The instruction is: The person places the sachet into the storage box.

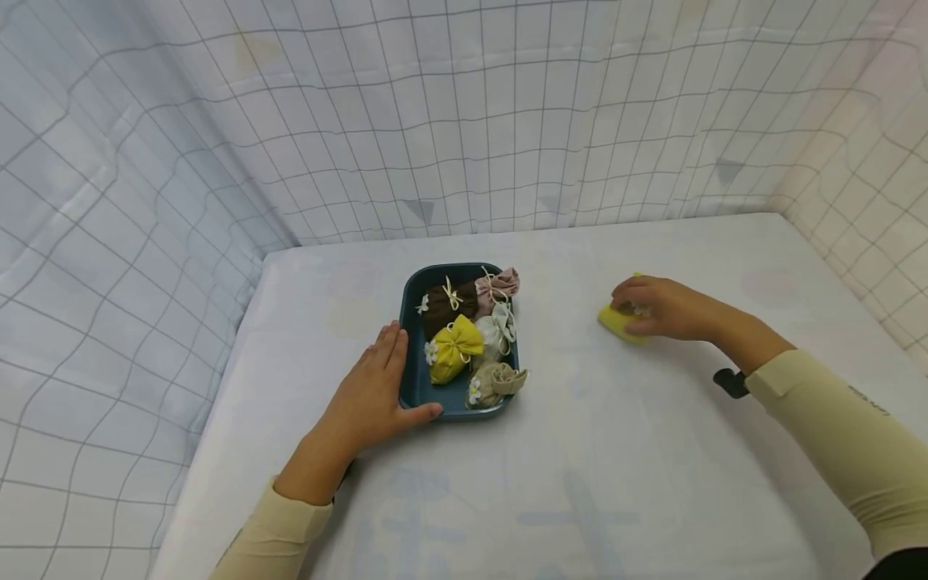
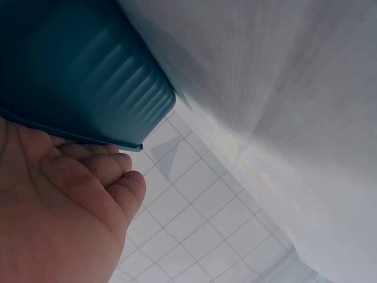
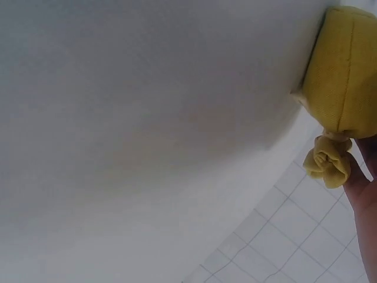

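On the table's right side my right hand [image 1: 677, 308] grips a yellow drawstring pouch [image 1: 618, 322], thumb on the near side and fingers over it. In the right wrist view the pouch [image 3: 341, 76] shows its seam and gathered end, low against the cloth. My left hand [image 1: 368, 395] rests along the left rim of a dark teal tray [image 1: 419, 393], fingers straight and thumb over the near corner. Inside lie a brown pouch [image 1: 441, 310], a pink pouch [image 1: 503, 282], a white pouch [image 1: 487, 340], another yellow pouch [image 1: 448, 358] and a beige pouch [image 1: 493, 385].
A white cloth [image 1: 580, 451] covers the table. White curtains with a grey grid [image 1: 493, 121] hang at the back and both sides. The pink and beige pouches overhang the tray's right rim.
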A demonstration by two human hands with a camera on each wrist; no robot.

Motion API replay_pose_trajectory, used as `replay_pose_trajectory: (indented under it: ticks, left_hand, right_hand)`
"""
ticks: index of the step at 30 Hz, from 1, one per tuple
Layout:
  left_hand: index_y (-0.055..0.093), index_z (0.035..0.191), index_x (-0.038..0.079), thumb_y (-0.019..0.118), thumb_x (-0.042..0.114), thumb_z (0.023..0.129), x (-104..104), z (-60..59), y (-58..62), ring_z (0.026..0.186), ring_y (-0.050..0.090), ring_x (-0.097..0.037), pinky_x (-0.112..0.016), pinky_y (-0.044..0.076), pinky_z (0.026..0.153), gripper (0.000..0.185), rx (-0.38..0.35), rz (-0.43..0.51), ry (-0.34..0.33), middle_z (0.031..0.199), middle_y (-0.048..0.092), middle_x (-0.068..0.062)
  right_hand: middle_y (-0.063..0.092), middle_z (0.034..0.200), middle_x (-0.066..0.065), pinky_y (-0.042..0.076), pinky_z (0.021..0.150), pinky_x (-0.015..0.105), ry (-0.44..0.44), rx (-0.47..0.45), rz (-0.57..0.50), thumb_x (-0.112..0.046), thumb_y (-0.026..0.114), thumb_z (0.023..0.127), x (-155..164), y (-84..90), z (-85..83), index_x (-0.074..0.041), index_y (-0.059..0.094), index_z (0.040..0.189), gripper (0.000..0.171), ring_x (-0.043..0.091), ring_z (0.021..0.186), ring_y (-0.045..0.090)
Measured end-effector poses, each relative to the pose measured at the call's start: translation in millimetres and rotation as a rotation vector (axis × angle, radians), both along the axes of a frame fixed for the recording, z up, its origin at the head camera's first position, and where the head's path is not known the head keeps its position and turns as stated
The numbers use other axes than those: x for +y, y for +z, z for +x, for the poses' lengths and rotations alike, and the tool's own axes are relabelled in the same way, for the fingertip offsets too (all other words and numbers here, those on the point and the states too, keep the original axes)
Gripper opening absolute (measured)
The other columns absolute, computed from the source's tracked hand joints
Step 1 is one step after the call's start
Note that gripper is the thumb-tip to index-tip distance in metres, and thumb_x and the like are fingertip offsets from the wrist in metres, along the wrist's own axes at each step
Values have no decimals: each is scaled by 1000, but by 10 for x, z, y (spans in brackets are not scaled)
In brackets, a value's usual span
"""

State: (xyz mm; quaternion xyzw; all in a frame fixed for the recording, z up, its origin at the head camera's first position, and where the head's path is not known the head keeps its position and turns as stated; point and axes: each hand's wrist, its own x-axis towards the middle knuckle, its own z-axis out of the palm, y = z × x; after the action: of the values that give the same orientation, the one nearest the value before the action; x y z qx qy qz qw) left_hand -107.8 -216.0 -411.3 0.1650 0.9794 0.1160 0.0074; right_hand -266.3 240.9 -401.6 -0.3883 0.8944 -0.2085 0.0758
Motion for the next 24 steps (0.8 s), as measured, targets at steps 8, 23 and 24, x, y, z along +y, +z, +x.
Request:
replay_pose_trajectory:
  ticks: [8,23,24]
  left_hand:
    - [15,156,-6,58,76,82,-3,6,-2,150,8,-34,-54,22,116,118,10,2,-2,163,9,-22]
    - [16,155,-8,58,77,82,-5,2,-1,150,9,-36,-55,22,115,119,18,1,-4,163,9,-23]
    - [16,155,-8,58,77,82,-9,3,-2,150,9,-36,-55,22,115,119,18,1,-4,163,9,-23]
  right_hand:
    - [57,133,7,44,98,48,-45,-95,10,-7,76,85,54,-44,-12,-10,64,122,39,24,115,55]
    - [56,134,7,43,100,52,-37,-91,96,-14,80,84,27,7,26,-9,59,133,54,27,118,54]
    - [58,131,5,44,99,51,-36,-76,95,-16,81,83,24,2,21,-9,59,132,53,26,116,55]
